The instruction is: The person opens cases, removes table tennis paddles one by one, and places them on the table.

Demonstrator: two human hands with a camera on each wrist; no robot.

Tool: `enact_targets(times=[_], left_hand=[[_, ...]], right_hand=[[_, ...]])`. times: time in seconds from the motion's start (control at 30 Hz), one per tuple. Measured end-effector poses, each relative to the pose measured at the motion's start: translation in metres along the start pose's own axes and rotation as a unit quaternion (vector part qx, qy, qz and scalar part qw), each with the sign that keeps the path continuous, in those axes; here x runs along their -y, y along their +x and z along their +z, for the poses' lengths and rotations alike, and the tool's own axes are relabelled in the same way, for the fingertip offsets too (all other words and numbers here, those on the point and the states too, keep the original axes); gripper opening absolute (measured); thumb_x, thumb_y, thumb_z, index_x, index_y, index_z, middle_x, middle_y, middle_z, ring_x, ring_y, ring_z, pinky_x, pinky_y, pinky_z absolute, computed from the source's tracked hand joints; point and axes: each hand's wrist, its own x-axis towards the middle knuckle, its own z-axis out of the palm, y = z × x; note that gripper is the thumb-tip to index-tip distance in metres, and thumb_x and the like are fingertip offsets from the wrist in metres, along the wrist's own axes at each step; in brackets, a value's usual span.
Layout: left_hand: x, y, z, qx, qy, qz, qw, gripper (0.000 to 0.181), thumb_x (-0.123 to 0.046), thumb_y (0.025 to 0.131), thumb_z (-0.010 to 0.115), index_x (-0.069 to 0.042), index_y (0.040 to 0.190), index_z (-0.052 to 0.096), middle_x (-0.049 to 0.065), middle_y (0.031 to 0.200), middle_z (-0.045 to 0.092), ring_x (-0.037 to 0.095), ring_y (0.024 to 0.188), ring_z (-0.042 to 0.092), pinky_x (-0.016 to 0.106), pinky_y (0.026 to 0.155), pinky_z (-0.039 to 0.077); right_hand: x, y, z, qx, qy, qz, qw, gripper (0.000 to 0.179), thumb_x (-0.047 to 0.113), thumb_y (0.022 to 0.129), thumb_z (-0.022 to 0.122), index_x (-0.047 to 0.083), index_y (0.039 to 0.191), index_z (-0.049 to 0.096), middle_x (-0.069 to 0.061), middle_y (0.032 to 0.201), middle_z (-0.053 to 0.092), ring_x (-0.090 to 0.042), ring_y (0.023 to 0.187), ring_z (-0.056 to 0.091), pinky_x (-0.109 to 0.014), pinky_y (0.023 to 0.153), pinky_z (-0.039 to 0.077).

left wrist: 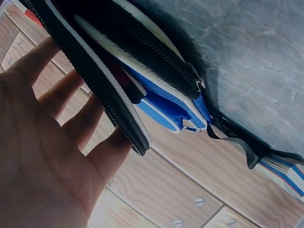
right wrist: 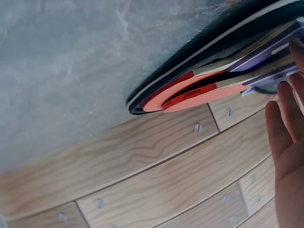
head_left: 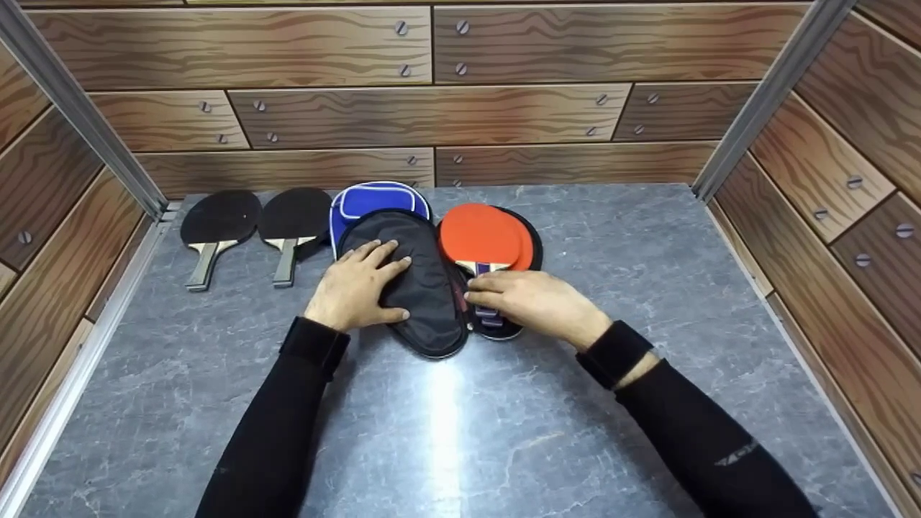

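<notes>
A black zippered paddle case lies unzipped, its cover point(head_left: 424, 309) folded out to the left. My left hand point(head_left: 356, 284) rests on that cover with its fingers spread; the left wrist view shows the cover's zipper edge point(left wrist: 97, 85) raised at a slant beside the palm. Two red table tennis paddles point(head_left: 477, 234) lie stacked in the case's other half point(head_left: 537, 253), handles toward me. Over their handles is my right hand point(head_left: 536, 298), fingers fairly straight. In the right wrist view its fingers point(right wrist: 287, 114) are beside the handles point(right wrist: 266, 64); contact is hard to tell.
Behind the black cover lies a blue case point(head_left: 374, 198) with white trim, partly covered. Two black-faced paddles point(head_left: 221, 216) point(head_left: 295, 216) lie at the back left, handles toward me. Wood-patterned walls point(head_left: 432, 119) enclose the grey marbled tabletop point(head_left: 619, 288) at the back and sides.
</notes>
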Motion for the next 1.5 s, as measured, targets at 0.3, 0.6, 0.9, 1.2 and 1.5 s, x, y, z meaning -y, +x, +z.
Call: enact_targets(times=[0.3,0.6,0.9,1.2,1.5], left_hand=[[-0.002,0.001,-0.001,-0.001,-0.007,-0.001,1.0,0.094,-0.07,0.079,0.08,-0.025,0.157,0.052,0.011,0.17,0.041,0.038,0.157,0.04,0.056,0.126,0.04],[0.0,0.001,0.001,-0.003,-0.004,0.002,1.0,0.094,-0.069,0.078,0.08,-0.024,0.157,0.053,0.011,0.17,0.042,0.037,0.157,0.041,0.056,0.126,0.04],[0.0,0.002,0.002,0.0,-0.004,-0.001,1.0,0.095,-0.071,0.078,0.079,-0.026,0.157,0.052,0.01,0.17,0.041,0.037,0.157,0.04,0.057,0.126,0.041],[0.0,0.001,0.002,-0.016,-0.007,0.005,0.9998,0.095,-0.069,0.077,0.081,-0.024,0.155,0.055,0.012,0.168,0.044,0.038,0.155,0.043,0.058,0.123,0.043],[0.001,0.001,0.002,-0.009,-0.011,0.002,0.9999,0.095,-0.069,0.077,0.081,-0.024,0.156,0.054,0.012,0.169,0.043,0.038,0.156,0.041,0.06,0.123,0.043]], right_hand=[[-0.001,0.01,0.0,0.032,-0.06,-0.05,0.9964,0.046,0.008,0.098,0.064,0.022,0.142,0.067,0.0,0.143,0.07,-0.02,0.137,0.064,-0.034,0.117,0.052],[-0.008,0.007,0.005,0.015,-0.11,-0.101,0.9887,0.037,0.002,0.093,0.064,0.017,0.127,0.07,-0.003,0.138,0.073,-0.019,0.131,0.067,-0.031,0.111,0.056],[-0.013,0.003,0.002,-0.019,-0.102,-0.096,0.99,0.044,-0.003,0.095,0.067,0.011,0.137,0.064,-0.008,0.142,0.069,-0.025,0.137,0.064,-0.037,0.111,0.057],[-0.019,0.0,-0.001,-0.125,-0.081,-0.063,0.9869,0.035,-0.005,0.098,0.06,0.002,0.132,0.065,-0.015,0.137,0.071,-0.029,0.129,0.07,-0.041,0.106,0.06],[-0.024,-0.003,-0.001,-0.223,-0.041,-0.013,0.9739,0.019,-0.005,0.1,0.062,-0.001,0.118,0.068,-0.018,0.131,0.074,-0.03,0.122,0.074,-0.039,0.101,0.062]])
